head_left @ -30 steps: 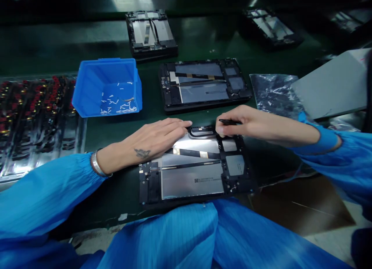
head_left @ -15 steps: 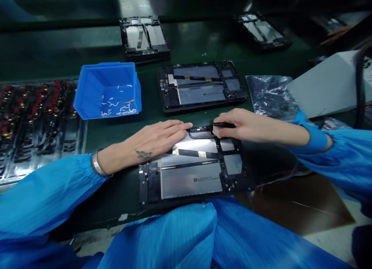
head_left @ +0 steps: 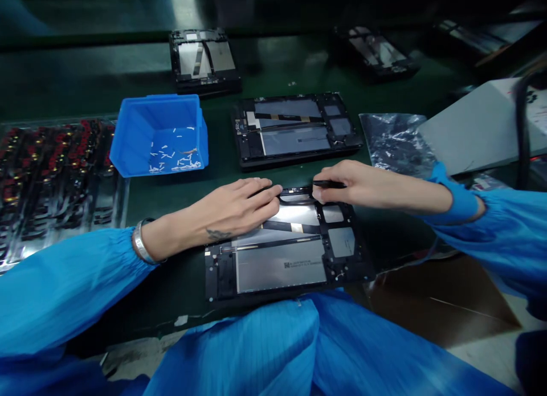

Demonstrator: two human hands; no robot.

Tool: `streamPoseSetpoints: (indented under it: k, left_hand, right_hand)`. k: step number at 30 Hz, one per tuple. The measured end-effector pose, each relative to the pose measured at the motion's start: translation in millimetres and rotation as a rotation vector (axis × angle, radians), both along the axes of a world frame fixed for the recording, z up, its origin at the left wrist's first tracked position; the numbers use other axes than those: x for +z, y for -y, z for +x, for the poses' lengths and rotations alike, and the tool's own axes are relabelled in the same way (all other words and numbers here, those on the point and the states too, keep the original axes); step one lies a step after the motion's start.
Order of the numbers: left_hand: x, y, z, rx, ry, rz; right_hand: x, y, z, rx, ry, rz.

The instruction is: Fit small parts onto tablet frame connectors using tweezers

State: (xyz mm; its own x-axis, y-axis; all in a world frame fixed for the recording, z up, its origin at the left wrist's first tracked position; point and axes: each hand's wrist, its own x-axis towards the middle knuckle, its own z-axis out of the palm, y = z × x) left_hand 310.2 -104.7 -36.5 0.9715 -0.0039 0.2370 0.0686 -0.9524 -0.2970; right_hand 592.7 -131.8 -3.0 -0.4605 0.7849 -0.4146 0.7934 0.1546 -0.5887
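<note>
An opened tablet (head_left: pixel 282 270), its silver inner plates and black frame showing, lies in front of me at the bench's near edge. My left hand (head_left: pixel 239 208) rests over its far left part, fingers outstretched and lightly bent. Their tips touch the far edge beside a thin black cable (head_left: pixel 294 201) that loops along it. The thumb is hidden. My right hand (head_left: pixel 342 182) pinches a slim black pen-like tool (head_left: pixel 330 184) at the same edge, just right of the left fingertips. The tool's working tip is hidden by my fingers.
Beyond my hands lies a second opened tablet (head_left: pixel 294 139). A blue bin (head_left: pixel 158 117) with small white strips stands left of it, near a clear tray (head_left: pixel 60 179) of red-and-black parts. A plastic bag (head_left: pixel 397 142) and white box (head_left: pixel 474 128) are right; more tablets (head_left: pixel 205 60) lie behind.
My left fingers have bent a little more and shifted at the far edge. My right hand is almost still. The tablets at the back have slid left, and another shows at far right.
</note>
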Motion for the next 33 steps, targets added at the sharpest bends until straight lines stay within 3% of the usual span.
streamPoseSetpoints:
  k: [7,14,23,33]
  left_hand:
    - [-2.4,7.6,5.5,0.010,0.010,0.131]
    - [10.9,3.6,2.4,0.076,-0.030,-0.142]
    - [7.3,-1.4,1.4,0.056,-0.039,-0.080]
    - [3.8,7.1,8.5,0.024,0.017,-0.002]
  right_hand:
    - [1.8,6.9,-2.7,-0.010,0.043,0.090]
    - [0.9,14.1,-1.5,-0.066,-0.016,0.119]
    - [-0.7,10.0,6.3,-0.119,-0.099,-0.032]
    - [3.3,20.8,-5.0,-0.082,0.029,0.173]
